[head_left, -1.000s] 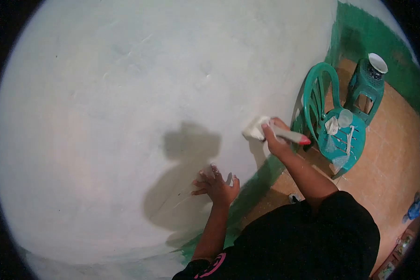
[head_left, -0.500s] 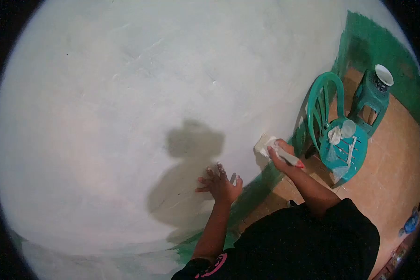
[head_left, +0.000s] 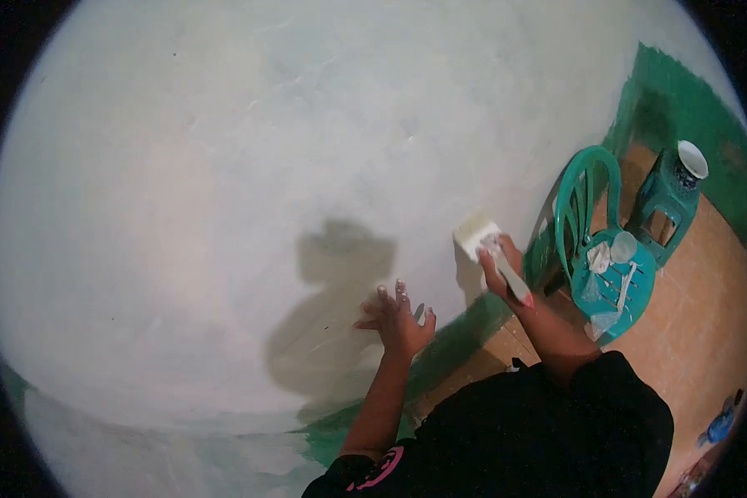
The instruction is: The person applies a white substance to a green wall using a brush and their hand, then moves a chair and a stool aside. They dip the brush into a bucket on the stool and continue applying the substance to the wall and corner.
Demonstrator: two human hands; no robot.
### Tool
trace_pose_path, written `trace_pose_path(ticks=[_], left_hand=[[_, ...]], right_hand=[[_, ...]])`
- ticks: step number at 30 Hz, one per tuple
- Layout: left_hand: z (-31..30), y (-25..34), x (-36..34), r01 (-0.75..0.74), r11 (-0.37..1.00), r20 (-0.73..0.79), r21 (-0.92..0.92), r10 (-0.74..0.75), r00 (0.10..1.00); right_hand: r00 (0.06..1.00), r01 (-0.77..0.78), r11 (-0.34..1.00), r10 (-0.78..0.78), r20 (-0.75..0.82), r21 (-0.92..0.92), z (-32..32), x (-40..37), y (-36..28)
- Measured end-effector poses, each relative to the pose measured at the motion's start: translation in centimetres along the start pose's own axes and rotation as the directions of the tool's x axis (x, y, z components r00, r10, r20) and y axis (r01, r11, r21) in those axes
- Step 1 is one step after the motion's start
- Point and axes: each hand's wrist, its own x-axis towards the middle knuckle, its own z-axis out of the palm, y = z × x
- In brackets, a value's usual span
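My right hand is closed round a wide paintbrush. Its pale bristles point up and left over the white wall, and the red end of its handle shows below my fingers. White paint smears my knuckles. To the left, my left hand holds nothing, its fingers spread over the wall with white on the tips. A green band runs along the wall's lower edge, beneath both hands.
A green plastic chair stands right of the brush, with a clear cup and plastic scraps on its seat. Behind it, a green stool bears a white-rimmed container. Orange tiles cover the floor. A blue item lies at far right.
The brush has tilted more upright, its bristles slightly higher. My left hand has shifted a little right and up, fingers still spread. The chair and stool appear slightly lower in view.
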Motion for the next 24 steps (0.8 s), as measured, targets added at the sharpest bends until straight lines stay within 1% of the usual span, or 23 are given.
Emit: trace_pose_path(ticks=[1,2,3,4,5,6,8,10,12,13,15,16,18,21,22,24], left_hand=[[0.0,-0.1,-0.1,0.004,1.000,-0.002,-0.001,-0.004,1.000],[1.0,0.2,0.2,-0.008,1.000,-0.037,0.025,0.009,0.999],[0.9,0.5,0.3,-0.026,0.998,-0.077,0.052,0.030,0.997],[0.7,0.7,0.4,-0.035,0.998,-0.075,0.051,0.039,0.996],[0.4,1.0,0.4,-0.006,0.999,-0.029,0.048,0.007,1.000],[0.3,1.3,0.6,0.021,0.999,0.014,0.046,-0.022,1.000],[0.9,1.4,0.8,0.008,0.999,-0.008,0.051,-0.008,1.000],[2.0,2.0,1.5,-0.010,0.999,-0.029,0.052,0.011,1.000],[2.3,2.5,1.9,0.002,0.999,-0.029,0.038,-0.001,1.000],[2.1,2.7,1.9,-0.003,0.999,-0.029,0.040,0.004,1.000],[1.8,3.1,1.9,-0.010,0.999,-0.040,0.047,0.012,0.999],[1.6,3.1,2.1,-0.009,0.999,-0.053,0.049,0.011,0.999],[1.0,3.2,2.1,-0.012,0.999,0.029,0.050,0.011,1.000],[-0.1,3.8,1.9,-0.010,0.999,0.051,0.052,0.008,0.999],[-0.2,3.8,1.8,-0.008,0.999,0.049,0.050,0.005,0.999],[-0.3,4.1,2.0,-0.032,0.995,0.064,0.095,0.026,0.998]], right_hand=[[1.000,0.000,1.000,0.000,0.022,-0.012,-0.1,-1.4,0.2],[1.000,-0.007,1.000,0.007,0.023,-0.015,-0.7,-2.0,1.6],[0.998,-0.021,0.996,0.027,0.064,-0.087,-1.0,-2.3,1.4],[0.994,-0.034,0.987,0.050,0.100,-0.160,-1.3,-2.4,1.2],[0.993,-0.048,0.991,0.061,0.106,-0.128,-1.4,-1.8,1.3],[0.994,-0.048,0.990,0.061,0.095,-0.133,-1.3,-0.2,0.3],[0.998,-0.050,0.998,0.051,0.033,-0.044,-0.9,3.7,-2.6],[0.992,0.099,0.992,-0.093,-0.079,0.072,-0.4,7.7,-4.9],[0.939,0.319,0.938,-0.292,-0.183,0.139,0.4,11.1,-8.1],[0.938,0.319,0.938,-0.292,-0.188,0.137,0.7,11.7,-8.6],[0.963,0.246,0.942,-0.211,-0.168,0.227,1.3,12.6,-9.0],[0.960,0.256,0.938,-0.219,-0.172,0.233,1.3,12.4,-8.5],[0.947,0.297,0.953,-0.285,-0.150,0.065,0.7,9.8,-5.4],[0.988,0.141,0.990,-0.140,-0.066,0.018,-0.9,3.9,0.2],[0.995,0.092,0.996,-0.092,-0.030,-0.004,-1.4,3.0,0.6],[0.995,0.090,0.996,-0.091,-0.044,-0.020,-2.0,3.4,1.0]])
